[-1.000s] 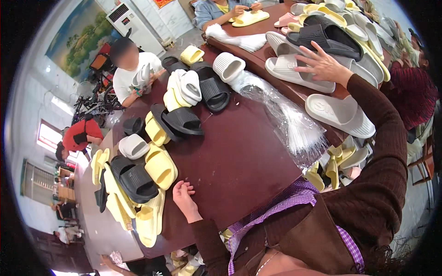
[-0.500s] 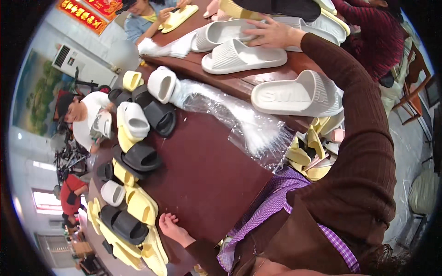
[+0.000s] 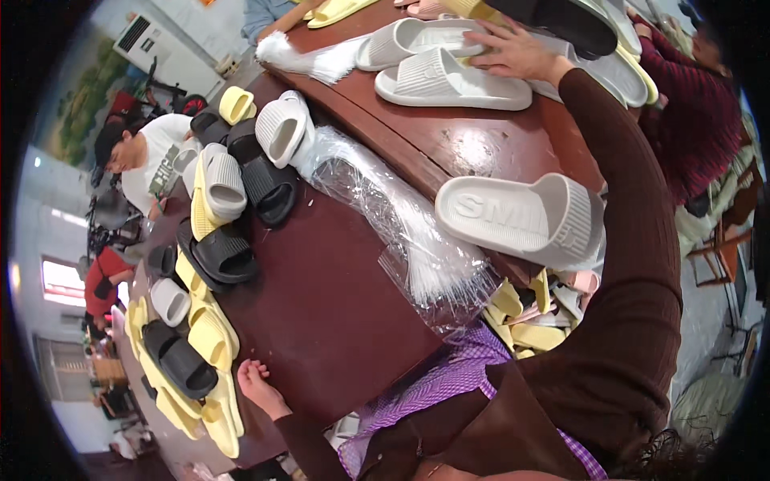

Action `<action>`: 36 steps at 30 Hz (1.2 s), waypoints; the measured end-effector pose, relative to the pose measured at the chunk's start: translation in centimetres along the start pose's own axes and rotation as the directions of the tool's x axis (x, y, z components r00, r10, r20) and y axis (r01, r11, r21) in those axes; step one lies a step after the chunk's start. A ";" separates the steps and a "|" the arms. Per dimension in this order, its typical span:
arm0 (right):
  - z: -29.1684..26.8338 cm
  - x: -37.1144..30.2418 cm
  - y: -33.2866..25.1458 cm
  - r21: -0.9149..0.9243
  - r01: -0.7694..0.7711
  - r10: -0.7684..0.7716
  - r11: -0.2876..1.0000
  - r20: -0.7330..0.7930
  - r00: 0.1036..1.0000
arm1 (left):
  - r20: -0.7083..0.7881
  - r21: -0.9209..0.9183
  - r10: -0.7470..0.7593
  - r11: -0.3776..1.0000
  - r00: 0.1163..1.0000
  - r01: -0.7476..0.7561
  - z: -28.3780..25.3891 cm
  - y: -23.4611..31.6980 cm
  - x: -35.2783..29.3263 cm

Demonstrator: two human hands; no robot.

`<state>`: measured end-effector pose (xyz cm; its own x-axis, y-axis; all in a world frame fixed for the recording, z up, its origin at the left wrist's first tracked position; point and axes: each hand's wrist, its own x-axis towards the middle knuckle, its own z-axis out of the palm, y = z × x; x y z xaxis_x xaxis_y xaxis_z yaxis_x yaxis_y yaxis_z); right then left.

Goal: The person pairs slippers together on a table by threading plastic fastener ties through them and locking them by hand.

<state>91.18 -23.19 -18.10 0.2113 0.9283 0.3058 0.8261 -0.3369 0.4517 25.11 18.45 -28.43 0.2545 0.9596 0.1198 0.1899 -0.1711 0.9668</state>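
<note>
My right hand reaches far across the table with its fingers spread over the heel end of a light grey slide sandal. Just nearer me lies another light grey slide sandal, close under that hand. A third grey slide sits by the table edge, beside my right forearm. On the left, my left hand rests at the dark red tabletop, its fingers loosely curled and apart with nothing visible in them. Next to it are yellow slides and a black slide.
A clear plastic bag of thin white strips lies across the middle. More slides, including a black one, line the left edge. Yellow and pink slides are piled below the table at right. People work around the table.
My view has shifted, so the table sits lower and further right at the far side. My right hand stays on the grey slides; my left hand stays beside the yellow ones.
</note>
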 end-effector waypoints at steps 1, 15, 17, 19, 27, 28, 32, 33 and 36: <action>0.4 0.5 0.3 0.003 -0.003 0.003 1.000 0.023 1.000 | -0.007 0.008 0.009 1.000 1.000 -0.009 -0.4 0.0 -0.3; 5.7 1.7 6.9 -0.170 0.078 -0.072 0.982 0.042 0.997 | -0.081 -0.013 0.032 0.999 0.996 -0.033 -0.3 0.0 -0.4; 6.2 1.2 7.2 -0.221 0.078 -0.058 0.972 0.095 0.994 | -0.056 -0.008 0.029 1.000 0.998 -0.029 0.1 -0.6 -0.3; 6.5 1.8 6.3 -0.313 0.062 -0.006 0.948 0.175 0.984 | -0.026 -0.051 0.043 0.998 0.999 -0.044 0.0 -1.0 -0.1; 1.6 2.2 0.2 -0.164 -0.117 0.151 0.980 0.216 0.965 | -0.073 -0.210 0.036 0.976 0.997 -0.051 -0.1 -0.6 -0.9; 0.1 3.4 -1.2 -0.164 -0.108 0.141 0.981 0.208 0.968 | -0.115 -0.245 0.028 0.968 0.993 -0.055 -0.9 -0.2 -1.4; -6.6 7.4 -7.0 0.031 -0.015 0.009 0.999 0.192 0.981 | -0.434 -0.250 0.015 0.959 0.901 -0.136 -5.6 0.0 -3.5; -7.6 8.4 -8.0 0.072 0.000 -0.012 0.997 0.163 0.986 | -0.565 -0.306 -0.058 0.941 0.823 -0.143 -7.8 -0.5 -3.8; -10.3 12.3 -11.7 0.167 0.077 -0.092 0.983 0.087 0.992 | -0.712 -0.380 -0.189 0.914 0.676 -0.145 -13.4 -1.9 -4.3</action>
<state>78.71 -9.42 -11.03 0.1791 0.9656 0.1885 0.9153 -0.2337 0.3280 10.94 17.69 -27.71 -0.5393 0.8401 0.0589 -0.2239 -0.2105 0.9516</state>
